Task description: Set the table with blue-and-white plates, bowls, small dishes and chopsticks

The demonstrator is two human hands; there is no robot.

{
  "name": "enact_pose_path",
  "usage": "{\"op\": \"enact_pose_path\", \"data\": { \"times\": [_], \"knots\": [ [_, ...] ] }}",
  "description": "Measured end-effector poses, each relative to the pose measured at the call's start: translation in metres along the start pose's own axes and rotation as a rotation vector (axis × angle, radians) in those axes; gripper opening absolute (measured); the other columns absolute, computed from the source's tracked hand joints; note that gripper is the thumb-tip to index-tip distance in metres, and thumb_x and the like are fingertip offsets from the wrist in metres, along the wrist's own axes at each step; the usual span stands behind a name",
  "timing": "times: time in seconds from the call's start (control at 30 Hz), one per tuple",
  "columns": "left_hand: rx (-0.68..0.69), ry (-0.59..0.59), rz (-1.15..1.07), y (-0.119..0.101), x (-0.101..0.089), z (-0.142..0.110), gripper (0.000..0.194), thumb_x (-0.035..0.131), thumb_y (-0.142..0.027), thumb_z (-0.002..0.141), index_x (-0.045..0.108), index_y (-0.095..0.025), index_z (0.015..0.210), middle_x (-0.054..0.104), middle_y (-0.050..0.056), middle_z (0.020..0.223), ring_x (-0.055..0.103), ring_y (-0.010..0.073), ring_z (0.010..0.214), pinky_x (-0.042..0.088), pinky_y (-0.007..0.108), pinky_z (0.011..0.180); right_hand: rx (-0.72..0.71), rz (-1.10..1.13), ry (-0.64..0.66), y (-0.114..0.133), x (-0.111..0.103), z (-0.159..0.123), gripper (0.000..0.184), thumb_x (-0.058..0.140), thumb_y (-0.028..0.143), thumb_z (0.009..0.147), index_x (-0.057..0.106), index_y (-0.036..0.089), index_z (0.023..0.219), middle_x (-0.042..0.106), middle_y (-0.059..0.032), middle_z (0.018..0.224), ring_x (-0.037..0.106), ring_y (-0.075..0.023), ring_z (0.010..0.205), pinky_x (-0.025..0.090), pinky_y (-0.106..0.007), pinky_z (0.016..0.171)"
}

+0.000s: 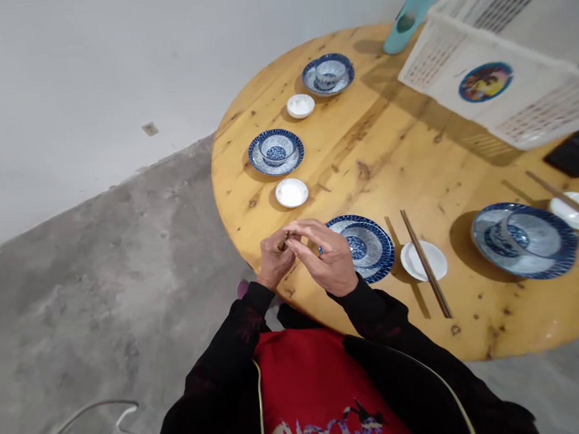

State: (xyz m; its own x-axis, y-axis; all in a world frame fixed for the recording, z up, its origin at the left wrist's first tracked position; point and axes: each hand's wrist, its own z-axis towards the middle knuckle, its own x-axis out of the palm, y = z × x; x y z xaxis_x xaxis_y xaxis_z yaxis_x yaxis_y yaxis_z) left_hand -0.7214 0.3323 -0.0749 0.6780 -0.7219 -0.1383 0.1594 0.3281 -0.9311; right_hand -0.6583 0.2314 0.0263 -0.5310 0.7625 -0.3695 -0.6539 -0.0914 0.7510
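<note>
Round knotty wooden table (364, 144) beneath left hand (274, 261), right hand (329, 257)

A round wooden table (364, 151) stands on a grey concrete floor (98, 272) by a pale wall (106, 57). Along its far edge sit two blue-patterned plates, each holding a bowl (276, 151) (328, 73), each with a small white dish (291, 193) (301, 106) just beside it. A white plastic basket (507, 53) rests at the table's right, near a teal object (416, 3). A pale cable (70, 425) lies on the floor.
</note>
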Motion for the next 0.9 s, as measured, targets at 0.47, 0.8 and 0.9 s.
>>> {"op": "enact_pose_path", "data": {
  "times": [0.47,0.8,0.9],
  "knots": [
    [-0.085,0.138,-0.111,-0.012,-0.026,0.017,0.046,0.058,-0.055,0.093,0.061,-0.018,0.066,0.053,-0.001,0.059,0.047,0.0117,0.055,0.041,0.026,0.056,0.163,-0.032,-0.153,0.013,0.023,0.017,0.011,0.063,0.022,0.090,0.072,0.023,0.085,0.077,-0.0051,0.085,0.073,-0.0213,0.080,0.058,-0.034,0.073],
    [-0.214,0.282,-0.288,-0.061,-0.059,0.044,0.059,0.054,-0.065,0.092,0.061,-0.017,0.059,0.057,0.001,0.057,0.048,0.0096,0.052,0.040,0.024,0.054,0.197,-0.004,-0.216,0.038,0.023,0.060,0.010,0.067,0.026,0.087,0.074,0.023,0.080,0.077,-0.0019,0.083,0.071,-0.0187,0.072,0.059,-0.033,0.071],
    [-0.284,0.271,-0.375,-0.061,-0.068,0.046,0.063,0.045,-0.067,0.096,0.069,-0.015,0.072,0.058,0.000,0.054,0.041,0.0070,0.043,0.035,0.023,0.045,0.250,0.080,-0.242,0.039,0.031,0.065,0.012,0.069,0.029,0.086,0.073,0.022,0.077,0.076,-0.0015,0.082,0.072,-0.0189,0.072,0.059,-0.033,0.070]
  ]
}}
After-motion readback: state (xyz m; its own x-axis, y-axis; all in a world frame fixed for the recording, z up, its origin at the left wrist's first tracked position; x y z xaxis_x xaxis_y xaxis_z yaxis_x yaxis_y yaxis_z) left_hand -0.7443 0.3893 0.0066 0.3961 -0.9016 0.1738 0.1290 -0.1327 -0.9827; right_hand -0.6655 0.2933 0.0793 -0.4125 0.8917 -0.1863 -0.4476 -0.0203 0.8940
